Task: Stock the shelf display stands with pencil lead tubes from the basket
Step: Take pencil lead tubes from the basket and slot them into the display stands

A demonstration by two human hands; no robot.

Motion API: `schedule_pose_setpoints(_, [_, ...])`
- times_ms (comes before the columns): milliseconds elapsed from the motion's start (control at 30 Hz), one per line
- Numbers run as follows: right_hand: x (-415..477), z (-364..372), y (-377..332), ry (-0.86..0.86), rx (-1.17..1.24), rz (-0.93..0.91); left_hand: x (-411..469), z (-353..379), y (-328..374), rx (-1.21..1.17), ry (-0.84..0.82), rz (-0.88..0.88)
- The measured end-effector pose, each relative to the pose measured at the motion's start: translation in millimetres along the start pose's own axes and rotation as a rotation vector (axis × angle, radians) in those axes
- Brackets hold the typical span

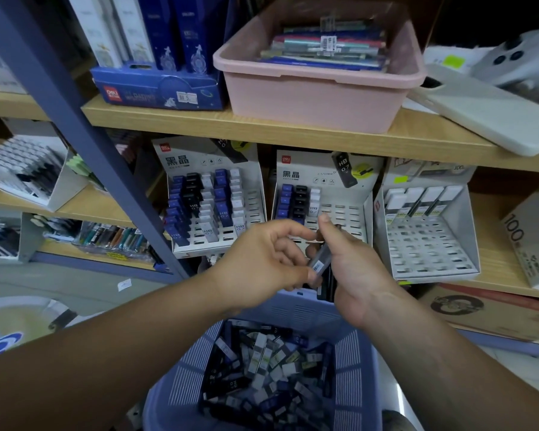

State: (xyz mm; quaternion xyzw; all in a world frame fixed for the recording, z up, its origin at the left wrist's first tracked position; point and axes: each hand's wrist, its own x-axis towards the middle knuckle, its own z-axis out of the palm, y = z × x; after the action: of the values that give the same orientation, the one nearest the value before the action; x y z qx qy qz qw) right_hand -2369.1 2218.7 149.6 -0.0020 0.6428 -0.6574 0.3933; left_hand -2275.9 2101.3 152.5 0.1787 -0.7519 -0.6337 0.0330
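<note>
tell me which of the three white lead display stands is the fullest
The left stand: five columns of tubes fill most of its slots. The middle stand has three short columns, and the right stand just one back row.

Reading "黑晶" on the headers of the left display stand and the middle display stand, "HB 0.7" on the pencil lead tubes standing there, "deli" on the blue box above, "100" on the cardboard box at right.
</note>
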Motion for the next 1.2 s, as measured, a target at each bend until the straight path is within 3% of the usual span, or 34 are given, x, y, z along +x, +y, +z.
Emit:
schedule_pose_setpoints(133, [0, -5, 2, -0.006, -0.053, -0.003, 1, -1, 1, -0.100, -0.129, -0.113])
schedule_pose_setpoints(267, [6, -16, 2, -0.012, 0.009, 0.002, 6, -2, -4, -0.103, -0.050, -0.136])
schedule_pose_setpoints(533, [8, -30, 7, -0.052, 0.011, -0.066, 8, 5, -5, -0.011, -0.058, -0.031])
schedule_pose_setpoints(700, [8, -38, 3, -0.096, 0.085, -0.059, 13, 11, -4, -0.186, -0.062, -0.032])
schedule_pose_setpoints(867, [7, -44, 3, -0.146, 0.120, -0.014, 20, 18, -10, -0.212, -0.105, -0.019])
schedule_pose_setpoints(1200, [17, -57, 5, -0.074, 0.198, 0.091, 50, 8, -6, -0.020, 0.196, 0.051])
